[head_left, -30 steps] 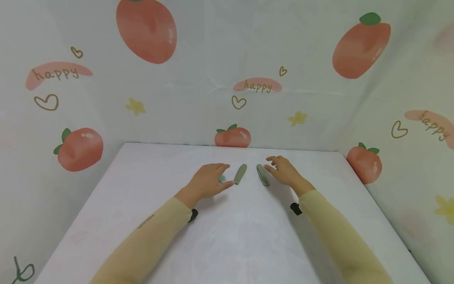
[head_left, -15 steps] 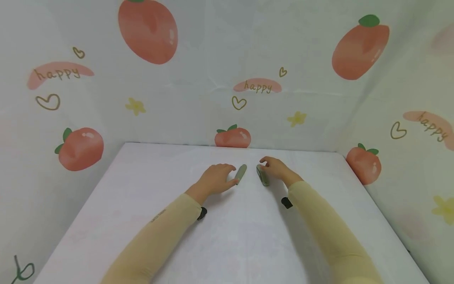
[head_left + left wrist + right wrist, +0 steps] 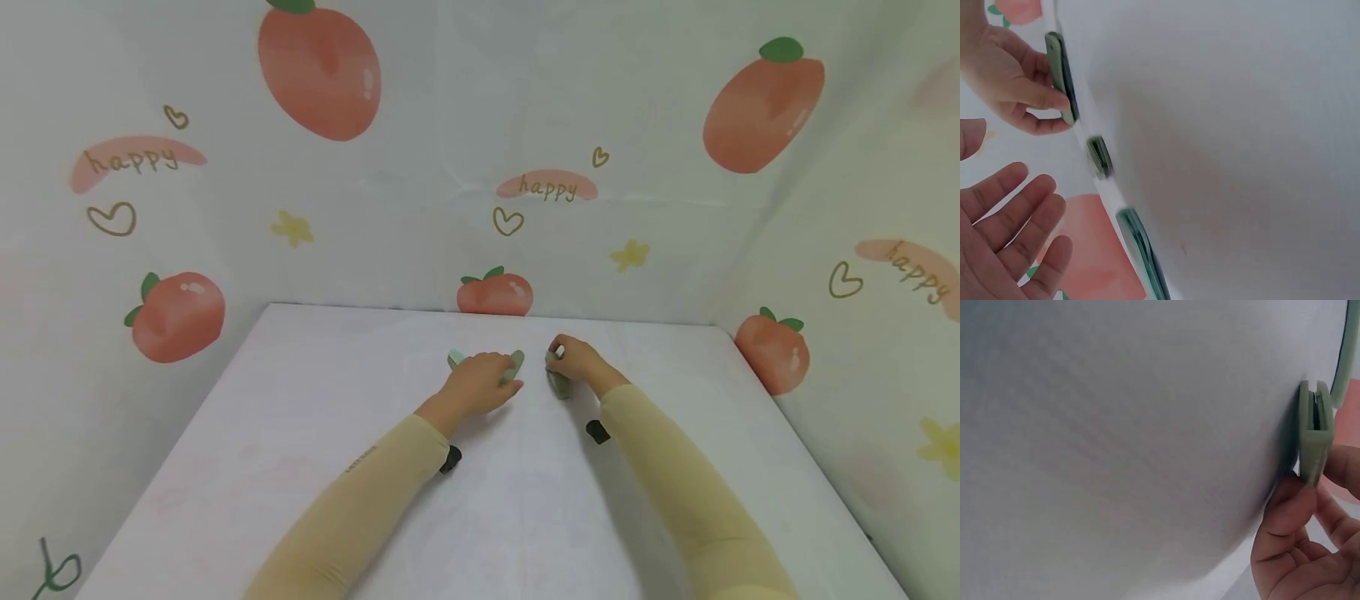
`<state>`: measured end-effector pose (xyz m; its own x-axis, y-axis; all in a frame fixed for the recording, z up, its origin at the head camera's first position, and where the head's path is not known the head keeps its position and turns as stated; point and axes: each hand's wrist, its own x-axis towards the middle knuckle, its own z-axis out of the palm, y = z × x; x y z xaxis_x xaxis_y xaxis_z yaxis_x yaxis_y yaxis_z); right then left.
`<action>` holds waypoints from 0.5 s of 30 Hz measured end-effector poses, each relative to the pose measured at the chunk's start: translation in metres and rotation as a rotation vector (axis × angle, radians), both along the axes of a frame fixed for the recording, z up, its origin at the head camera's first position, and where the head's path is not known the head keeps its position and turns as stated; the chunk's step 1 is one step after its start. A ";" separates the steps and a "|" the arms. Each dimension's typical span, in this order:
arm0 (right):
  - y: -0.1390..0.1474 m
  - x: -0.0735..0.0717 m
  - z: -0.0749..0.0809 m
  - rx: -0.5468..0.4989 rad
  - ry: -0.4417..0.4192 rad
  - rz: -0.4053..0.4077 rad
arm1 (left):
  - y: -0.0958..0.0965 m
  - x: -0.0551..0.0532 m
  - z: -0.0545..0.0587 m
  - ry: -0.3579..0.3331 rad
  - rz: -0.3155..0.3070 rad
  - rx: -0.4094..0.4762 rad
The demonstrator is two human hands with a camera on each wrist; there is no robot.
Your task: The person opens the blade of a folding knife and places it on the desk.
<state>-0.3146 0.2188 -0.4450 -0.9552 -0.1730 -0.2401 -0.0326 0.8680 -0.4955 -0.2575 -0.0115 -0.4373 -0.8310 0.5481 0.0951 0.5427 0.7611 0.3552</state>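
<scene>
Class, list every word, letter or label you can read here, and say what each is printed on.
"happy": left pink stripe on the backdrop
"happy": middle pink stripe
"happy": right pink stripe
Possibly "b": backdrop, lower left
Print on the left sleeve: too small and blurred to read
Green item in the right hand: no readable text

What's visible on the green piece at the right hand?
The green piece is long and slim, smooth and plastic-looking, with a darker side. The right wrist view shows two side walls with a dark slot between them at one end; the left wrist view shows a small round mark near an end. The right hand pinches its far part, low over the white table. Contact with the table: can't tell.
</scene>
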 end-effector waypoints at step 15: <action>0.006 0.019 0.016 -0.357 -0.005 -0.093 | 0.023 0.009 -0.005 -0.072 0.075 0.135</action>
